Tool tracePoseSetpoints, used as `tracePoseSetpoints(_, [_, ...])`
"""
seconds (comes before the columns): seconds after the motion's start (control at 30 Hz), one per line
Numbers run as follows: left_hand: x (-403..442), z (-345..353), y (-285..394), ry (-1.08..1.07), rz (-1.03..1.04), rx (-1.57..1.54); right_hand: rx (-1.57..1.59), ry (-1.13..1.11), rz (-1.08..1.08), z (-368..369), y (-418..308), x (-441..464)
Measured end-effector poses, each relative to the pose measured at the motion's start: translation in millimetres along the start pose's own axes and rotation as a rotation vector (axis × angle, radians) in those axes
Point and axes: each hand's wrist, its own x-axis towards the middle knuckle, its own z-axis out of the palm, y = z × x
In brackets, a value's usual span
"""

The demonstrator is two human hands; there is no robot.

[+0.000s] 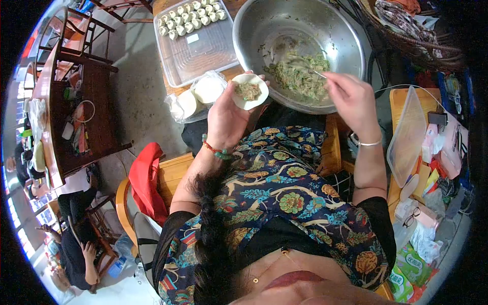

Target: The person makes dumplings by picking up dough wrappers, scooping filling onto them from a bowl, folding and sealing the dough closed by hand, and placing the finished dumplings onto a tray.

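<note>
On my left hand (227,116) lies a round dough wrapper (250,92) with a dab of green-flecked filling on its middle. My right hand (354,101) pinches the handle of a thin metal utensil (319,74), whose far end is at the filling (300,79) inside a large steel bowl (325,30). Beside my left hand, stacks of round wrappers (209,89) sit in plastic wrapping. Rows of folded dumplings (193,18) stand in the back part of a clear plastic tray (198,56), left of the bowl.
A red cloth (147,180) hangs over a wooden chair at the left. At the right, a clear lid (407,137), glasses (412,217) and packets crowd a wooden surface. A wooden table (56,117) and another person (76,244) are at the far left.
</note>
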Motion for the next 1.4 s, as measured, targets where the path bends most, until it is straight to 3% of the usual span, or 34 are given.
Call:
tracePoseSetpoints(0.07, [1.4,-2.6,1.3,-0.025,0.003,-0.013,-0.450,-0.056,-0.144,-2.8,23.0,1.7])
tracePoseSetpoints(0.2, [1.7,-3.5,1.8,-0.030,-0.025,-0.065,-0.696,-0.273,-0.074,17.5,72.8,-5.9])
tracePoseSetpoints(0.4, [-0.3,-1.8,1.5,0.023,-0.052,-0.012,-0.621,-0.477,0.001,36.7,75.0,-0.6])
tracePoseSetpoints(0.47, [-0.7,0.3,3.1,0.028,-0.058,0.003,-0.443,-0.159,-0.312,36.8,44.3,0.2])
tracePoseSetpoints(0.63, [-3.5,6.3,1.2,0.050,-0.088,-0.031,-0.083,-0.125,-0.713,65.2,-16.7,2.3])
tracePoseSetpoints(0.9, [-7.4,-8.4,-3.0,-0.112,-0.138,-0.087,0.037,-0.030,-0.707,91.0,-20.9,10.5])
tracePoseSetpoints(1.07, [-11.9,17.3,-10.7,-0.079,-0.105,0.045,0.223,0.073,-0.425,92.7,-14.8,15.7])
tracePoseSetpoints(1.13, [-11.2,9.3,-12.6,-0.142,-0.120,0.021,0.217,0.100,-0.419,95.6,-12.3,16.0])
tracePoseSetpoints(1.2, [-13.7,7.7,-16.4,-0.095,-0.010,0.238,0.394,0.024,-0.263,100.3,-9.5,13.5])
tracePoseSetpoints(1.4, [-15.6,11.6,-19.3,-0.058,0.013,0.186,0.410,0.021,-0.147,106.2,-11.1,6.4])
